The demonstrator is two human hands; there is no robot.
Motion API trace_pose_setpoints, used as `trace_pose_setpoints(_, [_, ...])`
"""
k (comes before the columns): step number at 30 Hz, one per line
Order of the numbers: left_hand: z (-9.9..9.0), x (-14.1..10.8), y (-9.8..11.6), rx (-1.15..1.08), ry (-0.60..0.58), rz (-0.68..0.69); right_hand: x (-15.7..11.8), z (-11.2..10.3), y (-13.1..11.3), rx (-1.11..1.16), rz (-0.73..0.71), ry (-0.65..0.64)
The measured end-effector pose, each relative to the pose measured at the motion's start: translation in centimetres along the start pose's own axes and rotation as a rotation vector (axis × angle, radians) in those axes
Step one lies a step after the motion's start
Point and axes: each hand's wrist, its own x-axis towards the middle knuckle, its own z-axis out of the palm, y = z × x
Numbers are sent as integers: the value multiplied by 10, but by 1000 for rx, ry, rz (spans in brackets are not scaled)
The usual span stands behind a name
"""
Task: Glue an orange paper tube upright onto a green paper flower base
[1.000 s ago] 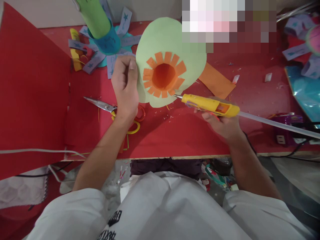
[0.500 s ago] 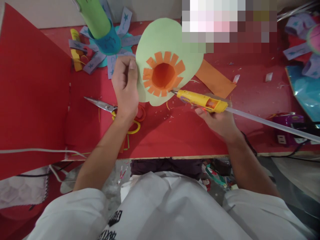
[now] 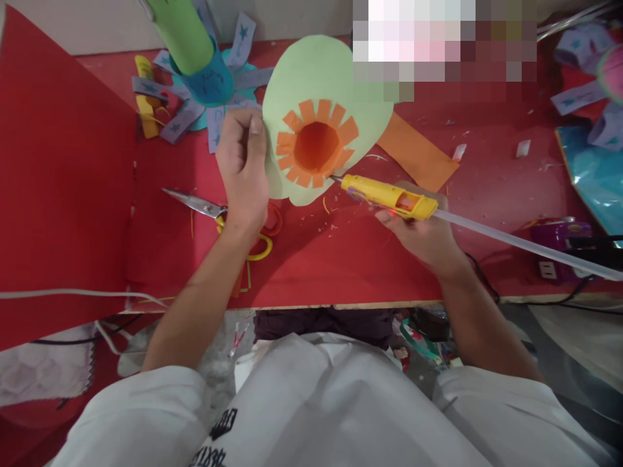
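Your left grip [image 3: 243, 155] pinches the edge of the pale green paper [image 3: 311, 71], which spreads out to its right. Your right grip [image 3: 421, 237] is closed around the yellow glue gun [image 3: 379, 193] — its nozzle points left, at the lower tabs of the orange paper tube [image 3: 316, 146] that sits on the green sheet between both grips. The clear glue stick [image 3: 525, 240] runs out to the right of your right grip. Just above your left grip, a purple strip [image 3: 217, 130] bears a legible "D"; below it, scissors [image 3: 204, 206] lie on the red table [image 3: 341, 259]. Dark lettering [image 3: 219, 425] on your shirt [image 3: 311, 402] — I can't make it out.
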Motion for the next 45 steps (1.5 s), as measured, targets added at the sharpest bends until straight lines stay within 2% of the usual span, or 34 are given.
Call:
trace_pose_setpoints(4, [-2,0,-1,-31,-20,-14,1,0,-1,-12,-2,19])
trace_pose_setpoints(9, [0,-1,0,14,8,13,-1,-1,0,35,-14,17])
trace_pose_setpoints(16, [-1,-1,-1,15,15,-6,-9,-5,4,58,69,69])
trace_pose_setpoints(26, [4,-4,10,32,11,-8,-3,-1,-4,-9,4,24])
trace_pose_setpoints(32, [5,-6,13,43,-7,-21,-2,0,-5,7,17,10])
trace_pose_setpoints(41, [-2,-3,5,-44,-53,-1,-2,2,-4,-3,50,8])
trace_pose_setpoints(45, [-2,-3,2,-73,-23,0,-2,1,-2,-8,75,0])
